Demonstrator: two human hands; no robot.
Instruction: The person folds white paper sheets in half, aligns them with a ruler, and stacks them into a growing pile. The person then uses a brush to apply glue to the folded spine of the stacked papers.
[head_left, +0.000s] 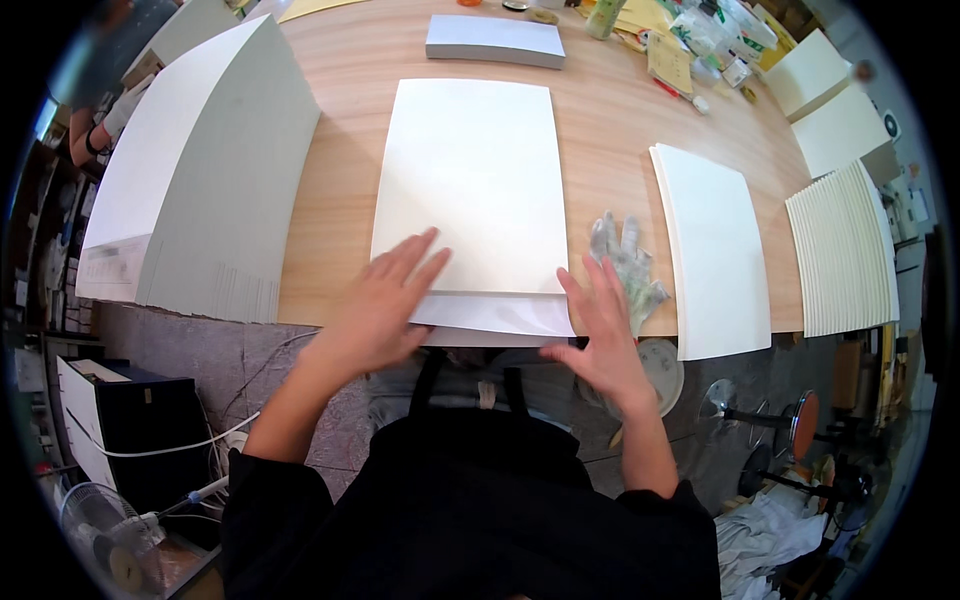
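Observation:
A white, thin stack or cover lies before me on the table, over a white sheet that sticks out at its near edge. My left hand is at the near left corner with its fingers spread, the fingertips on or just above the white surface; contact is hard to tell. My right hand is open at the near right corner, fingers stretched forward and thumb toward the sheet. Neither hand grips anything. Just beyond my right hand lies a grey-white work glove.
At the left rises a tall stack of white sheets. A low white stack and a ridged pile lie to the right. A grey-white block sits at the back, with bottles and bags far right. Another person's gloved hand shows far left.

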